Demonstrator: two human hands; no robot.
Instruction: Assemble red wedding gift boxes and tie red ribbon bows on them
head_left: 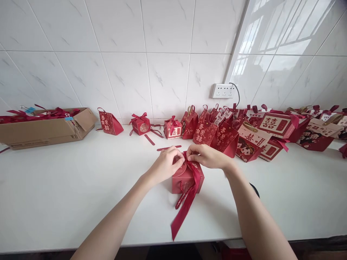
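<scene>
A small red gift box (179, 180) stands on the white table in front of me, with a twisted cord handle (182, 198) hanging down its near side. A dark red satin ribbon (194, 184) comes off the top of the box, and its long end drapes over the near side down onto the table. My left hand (172, 160) is closed in a pinch at the ribbon on the box's top left. On the other side, my right hand (199, 154) pinches the ribbon close to the same spot. The fingertips hide the point where the ribbon crosses.
An open cardboard box (46, 131) of red ribbons sits at the left. Several finished red gift boxes (205, 131) line the wall toward the right. A tent-shaped box (110, 122) and a bow-tied box (141, 126) stand behind. A power strip (223, 91) hangs on the tiled wall.
</scene>
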